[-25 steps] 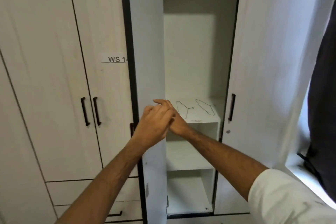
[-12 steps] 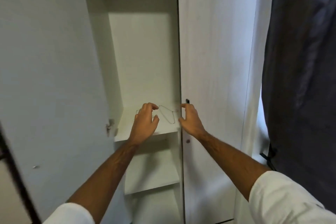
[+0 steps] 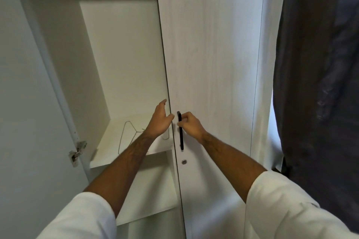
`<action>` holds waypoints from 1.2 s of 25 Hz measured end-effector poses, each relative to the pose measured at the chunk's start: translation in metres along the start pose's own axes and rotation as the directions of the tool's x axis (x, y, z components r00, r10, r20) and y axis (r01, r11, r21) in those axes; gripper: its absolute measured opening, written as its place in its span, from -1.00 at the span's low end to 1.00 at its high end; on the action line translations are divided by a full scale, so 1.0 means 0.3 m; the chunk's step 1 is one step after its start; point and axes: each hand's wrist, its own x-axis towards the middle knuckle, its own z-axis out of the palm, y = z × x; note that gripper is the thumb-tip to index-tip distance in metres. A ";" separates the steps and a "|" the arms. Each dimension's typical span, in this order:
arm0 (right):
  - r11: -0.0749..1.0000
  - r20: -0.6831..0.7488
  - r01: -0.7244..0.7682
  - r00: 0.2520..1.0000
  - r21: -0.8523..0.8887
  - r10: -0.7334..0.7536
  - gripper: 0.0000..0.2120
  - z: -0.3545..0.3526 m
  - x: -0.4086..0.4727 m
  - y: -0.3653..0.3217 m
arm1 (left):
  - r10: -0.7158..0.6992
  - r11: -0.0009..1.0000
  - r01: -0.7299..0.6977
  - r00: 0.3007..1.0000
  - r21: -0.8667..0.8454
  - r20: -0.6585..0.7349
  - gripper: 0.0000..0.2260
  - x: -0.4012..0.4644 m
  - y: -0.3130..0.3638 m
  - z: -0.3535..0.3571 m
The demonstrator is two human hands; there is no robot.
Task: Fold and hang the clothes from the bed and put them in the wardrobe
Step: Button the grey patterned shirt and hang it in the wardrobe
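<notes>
Here right hand (image 3: 191, 125) grips door handle (image 3: 180, 134); left hand (image 3: 159, 120) open beside it.

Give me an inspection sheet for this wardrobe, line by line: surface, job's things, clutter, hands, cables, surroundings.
Surface: white wardrobe shelf, pale and bare at its front edge.
Job's things: thin wire hanger lying flat on that shelf; a second wire shape shows behind the left wrist; no clothes seen.
Clutter: nothing seen.
Hands: left hand open at the door edge; right hand grips the black bar handle of the white right door.
Cables: nothing seen.
Surroundings: left door swung open, metal hinge; dark curtain at right.
</notes>
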 end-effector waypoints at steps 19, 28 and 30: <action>0.969 -0.416 0.142 0.883 -0.202 -0.217 -0.86 -0.229 -0.649 0.103 | 0.610 0.713 -0.533 0.792 -0.455 0.028 -0.37 -0.176 0.289 0.368; 0.954 -0.507 0.000 0.847 -0.299 -0.160 -0.44 -0.681 -0.899 0.273 | 0.702 0.661 -0.670 0.711 -0.338 -0.036 -0.19 -0.284 0.652 0.719; 0.955 -0.507 -0.028 0.852 -0.295 -0.131 -0.46 -0.777 -0.914 0.301 | 0.677 0.687 -0.657 0.734 -0.311 -0.057 -0.17 -0.300 0.730 0.795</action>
